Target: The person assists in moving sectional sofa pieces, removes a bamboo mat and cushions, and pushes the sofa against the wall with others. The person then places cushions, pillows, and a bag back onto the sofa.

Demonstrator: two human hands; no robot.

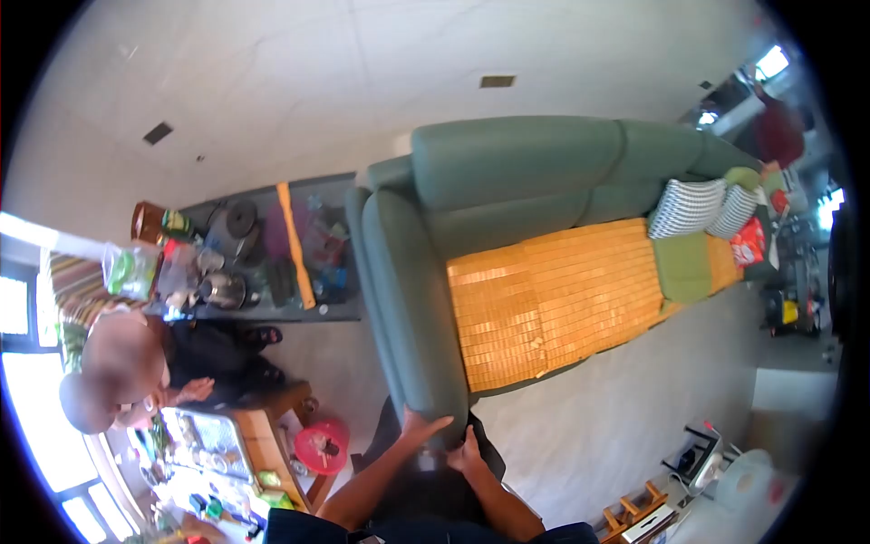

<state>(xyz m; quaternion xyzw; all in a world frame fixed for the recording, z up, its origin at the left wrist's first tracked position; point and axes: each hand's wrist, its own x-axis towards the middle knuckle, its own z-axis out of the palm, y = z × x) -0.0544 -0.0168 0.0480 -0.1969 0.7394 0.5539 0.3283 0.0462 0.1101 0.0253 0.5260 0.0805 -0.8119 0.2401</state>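
A green sofa [507, 172] with an orange slatted mat [553, 308] on its seat stretches ahead and to the right. Its near armrest [412, 299] runs toward me, ending right at my hands. My left hand [424, 428] is closed on the front end of that armrest, thumb pointing right and the other fingers mostly hidden. Close beside it, my right hand [468, 451] grips the armrest's lower right corner with curled fingers partly out of sight. My dark-clothed legs are just below the armrest end.
On the left, a person [122, 358] stands beside a cluttered table [240, 426], with a pink basin [322, 446] near it. A low dark bench [340, 308] holds a kettle [222, 290] and a long wooden piece [294, 245]. Striped cushions [689, 208] rest on the sofa's far end.
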